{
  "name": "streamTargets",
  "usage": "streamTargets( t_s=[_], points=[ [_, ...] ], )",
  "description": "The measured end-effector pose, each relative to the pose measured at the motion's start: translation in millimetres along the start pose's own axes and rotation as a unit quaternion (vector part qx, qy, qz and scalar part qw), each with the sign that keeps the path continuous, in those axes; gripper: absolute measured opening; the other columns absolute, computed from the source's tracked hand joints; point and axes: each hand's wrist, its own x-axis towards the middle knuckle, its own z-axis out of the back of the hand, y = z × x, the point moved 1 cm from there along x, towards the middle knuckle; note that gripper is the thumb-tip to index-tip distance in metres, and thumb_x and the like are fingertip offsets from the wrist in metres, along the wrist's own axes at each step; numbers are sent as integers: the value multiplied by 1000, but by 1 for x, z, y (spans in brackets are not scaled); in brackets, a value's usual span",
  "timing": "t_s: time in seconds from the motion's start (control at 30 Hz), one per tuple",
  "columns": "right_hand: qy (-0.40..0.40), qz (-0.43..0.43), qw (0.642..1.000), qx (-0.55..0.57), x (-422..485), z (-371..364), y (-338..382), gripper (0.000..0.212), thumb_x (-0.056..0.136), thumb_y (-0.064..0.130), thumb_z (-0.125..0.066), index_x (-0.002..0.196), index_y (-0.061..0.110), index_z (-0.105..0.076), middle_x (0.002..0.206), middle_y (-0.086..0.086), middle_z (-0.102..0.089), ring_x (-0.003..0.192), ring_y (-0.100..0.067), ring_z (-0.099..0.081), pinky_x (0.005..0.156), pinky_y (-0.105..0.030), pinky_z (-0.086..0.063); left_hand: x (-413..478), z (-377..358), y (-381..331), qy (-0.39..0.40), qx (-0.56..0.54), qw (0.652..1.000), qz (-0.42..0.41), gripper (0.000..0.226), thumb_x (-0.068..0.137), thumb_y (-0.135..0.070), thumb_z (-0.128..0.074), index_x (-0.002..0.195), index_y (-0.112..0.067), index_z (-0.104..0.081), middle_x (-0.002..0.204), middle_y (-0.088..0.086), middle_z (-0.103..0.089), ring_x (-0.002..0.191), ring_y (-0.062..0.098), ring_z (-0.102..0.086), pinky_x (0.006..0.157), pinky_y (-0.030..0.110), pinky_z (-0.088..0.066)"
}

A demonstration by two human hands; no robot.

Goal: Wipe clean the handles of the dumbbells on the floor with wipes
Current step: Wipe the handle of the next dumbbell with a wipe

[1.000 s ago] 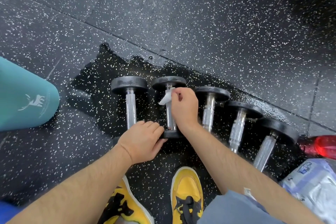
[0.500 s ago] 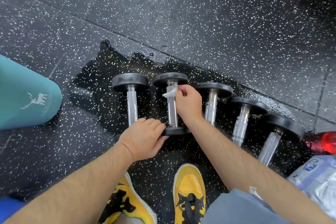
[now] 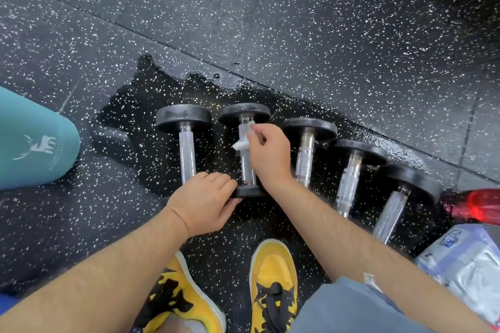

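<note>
Wipe (image 3: 240,145) in right hand (image 3: 268,154) touches 2nd dumbbell (image 3: 247,170), gripped by left hand (image 3: 205,203).

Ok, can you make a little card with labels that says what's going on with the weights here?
dumbbells: five in a row on the floor
being wiped: second dumbbell from the left
right hand: pinches a white wipe against its handle
left hand: holds its near end weight
floor: wet patch under the row
nearby: wipes pack, red bottle, teal bottle
</note>
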Motion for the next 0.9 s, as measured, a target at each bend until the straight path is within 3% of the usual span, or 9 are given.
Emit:
streamTargets(
  t_s=[0.1,0.27,0.5,0.63,0.77,0.83,0.9],
  points=[
    [2,-33,999,30,7,0,6,20,100,22,-57,108,15,-74,102,5,-67,96,-10,-60,87,-23,-46,-1,0,0,0,2,1000,0,34,97,-42,-46,96,-15,-67,82,-3,-60,69,19,-57,63,31,-42],
    [25,-30,999,19,-6,6,-7,17,99,20,-61,110,19,-73,106,9,-65,99,-3,-59,87,-17,-42,0,0,-1,0,0,1000,-2,32,97,-41,-46,94,-15,-66,81,-3,-58,68,19,-55,63,31,-42],
    [26,78,996,-47,0,3,-3,16,98,12,-60,100,11,-76,97,7,-64,94,-3,-55,83,-3,-36,-1,-1,0,6,-1,1000,0,32,97,-41,-47,94,-15,-65,81,-3,-58,69,19,-56,63,32,-43],
    [48,112,988,-94,-8,9,-5,17,98,13,-60,90,12,-75,84,8,-58,86,-11,-54,79,-22,-44,0,-2,0,8,-4,1000,1,32,98,-41,-46,94,-15,-64,81,-3,-58,69,20,-55,63,33,-45],
    [21,33,999,-37,2,9,7,13,95,17,-64,104,14,-73,98,8,-61,93,-8,-59,91,-30,-50,1,0,-1,3,-1,1000,-1,31,98,-41,-46,93,-16,-64,81,-3,-58,69,20,-56,63,33,-45],
    [11,18,999,-31,-6,8,6,12,93,18,-67,93,6,-72,95,2,-62,91,-11,-60,90,-36,-52,0,0,-1,-1,3,1000,-7,32,97,-41,-45,92,-16,-64,80,-3,-58,68,20,-56,62,33,-44],
    [33,47,997,-48,-14,9,7,11,92,16,-69,85,9,-72,92,9,-59,91,-12,-60,89,-34,-51,0,0,-1,-1,7,1000,-8,32,97,-41,-45,91,-16,-64,80,-3,-58,68,20,-56,62,33,-44]
  ],
)
